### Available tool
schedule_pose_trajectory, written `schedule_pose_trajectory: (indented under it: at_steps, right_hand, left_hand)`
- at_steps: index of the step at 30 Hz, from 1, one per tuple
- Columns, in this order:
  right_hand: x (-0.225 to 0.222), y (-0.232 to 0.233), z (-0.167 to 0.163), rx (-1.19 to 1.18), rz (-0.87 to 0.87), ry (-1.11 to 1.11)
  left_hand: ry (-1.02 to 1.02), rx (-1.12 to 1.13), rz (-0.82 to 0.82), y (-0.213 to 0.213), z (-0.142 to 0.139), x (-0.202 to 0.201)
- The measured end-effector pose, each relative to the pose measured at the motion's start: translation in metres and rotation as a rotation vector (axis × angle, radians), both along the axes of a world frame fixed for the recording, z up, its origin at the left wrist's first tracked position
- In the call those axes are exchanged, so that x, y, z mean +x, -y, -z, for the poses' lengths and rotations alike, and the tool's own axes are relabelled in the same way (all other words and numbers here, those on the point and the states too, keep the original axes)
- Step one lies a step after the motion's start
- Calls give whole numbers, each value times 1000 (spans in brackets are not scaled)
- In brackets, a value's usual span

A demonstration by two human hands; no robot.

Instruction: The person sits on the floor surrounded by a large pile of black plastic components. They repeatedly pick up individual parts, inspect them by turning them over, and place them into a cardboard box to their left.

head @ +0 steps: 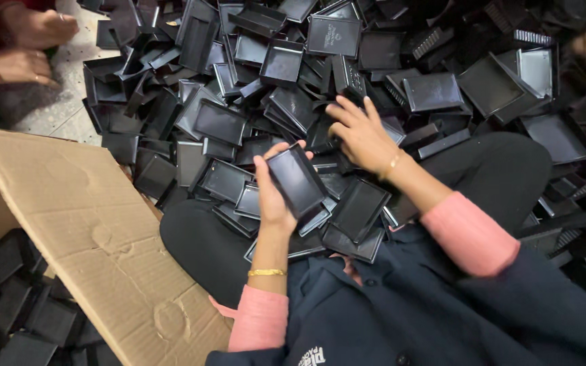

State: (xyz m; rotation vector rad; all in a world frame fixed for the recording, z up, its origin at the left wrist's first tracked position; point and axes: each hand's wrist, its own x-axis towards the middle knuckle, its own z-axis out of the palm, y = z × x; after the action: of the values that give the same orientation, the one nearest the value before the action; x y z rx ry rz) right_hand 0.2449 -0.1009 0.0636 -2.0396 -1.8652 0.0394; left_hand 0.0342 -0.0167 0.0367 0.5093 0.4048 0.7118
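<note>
I see black trays (347, 88) piled all over in front, with no bare gap between them. A cardboard box flap (83, 224) blocks my left. Only a small patch of floor (69, 108) shows far left, near another person's hands (25, 47).

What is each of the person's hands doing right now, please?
Left hand: closed around a small black tray, held up over the lap.
Right hand: open, fingers spread, resting on the pile of black trays; holding nothing.

Pale speckled floor (69, 108) shows beside an open cardboard box (96, 237).
</note>
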Motion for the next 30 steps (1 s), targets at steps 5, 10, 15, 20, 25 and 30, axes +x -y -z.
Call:
schedule_pose_trajectory:
  at_steps: [5,10,15,20,25,30]
  right_hand:
    - [2,30,-25,45,78,-947]
    - [-22,56,-14,280,186,-1311]
    - [-41,49,-7,350,472,-1156]
    - [-49,61,-27,136,82,-706]
    - [-41,82,-39,332,228,-1490]
    - [-34,84,-21,454,237,-1617]
  left_hand:
    - [-66,37,-31,-1,-4,4]
    - [-24,-34,154,26,-18,37]
    - [-92,0,139,57,-13,59]
    - [-119,4,44,48,-2,55]
    - [31,-150,137,37,-8,46]
    - [55,-193,195,44,-17,54]
